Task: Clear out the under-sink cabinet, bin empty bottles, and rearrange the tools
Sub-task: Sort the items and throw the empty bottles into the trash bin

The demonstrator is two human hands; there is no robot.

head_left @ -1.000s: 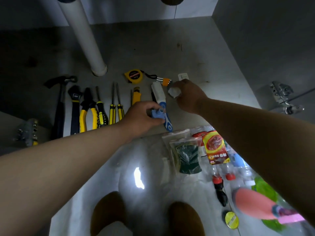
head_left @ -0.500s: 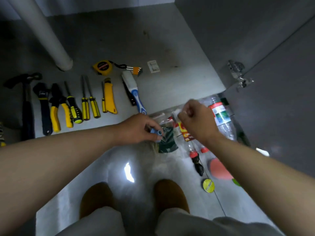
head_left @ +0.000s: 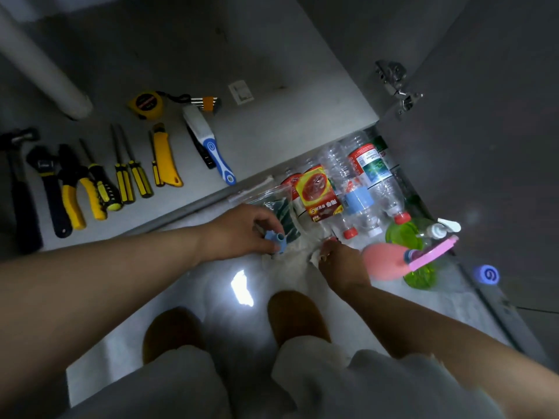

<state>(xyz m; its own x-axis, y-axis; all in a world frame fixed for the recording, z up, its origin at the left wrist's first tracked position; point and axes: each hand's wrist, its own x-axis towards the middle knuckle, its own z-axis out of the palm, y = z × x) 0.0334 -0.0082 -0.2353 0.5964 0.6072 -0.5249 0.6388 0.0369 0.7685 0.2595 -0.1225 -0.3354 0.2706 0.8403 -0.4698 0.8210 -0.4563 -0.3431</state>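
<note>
Both bare forearms reach forward and down, and the hands meet low over the floor. The left grip (head_left: pixel 239 231) is palm down, thumb and fingers curled round a small blue fitting (head_left: pixel 276 238). The right grip (head_left: pixel 341 264) sits just beside it, not touching, knuckles up and wrist bent. Its fingertips pinch a crumpled white scrap (head_left: pixel 315 257). The left forearm lies flatter and the right slants in more steeply.

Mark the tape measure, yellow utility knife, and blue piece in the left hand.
tape measure (head_left: pixel 147 104): head view, centre of its yellow case.
yellow utility knife (head_left: pixel 165 161): head view, middle of its body.
blue piece (head_left: pixel 273 238): head view, its exposed top.
</note>
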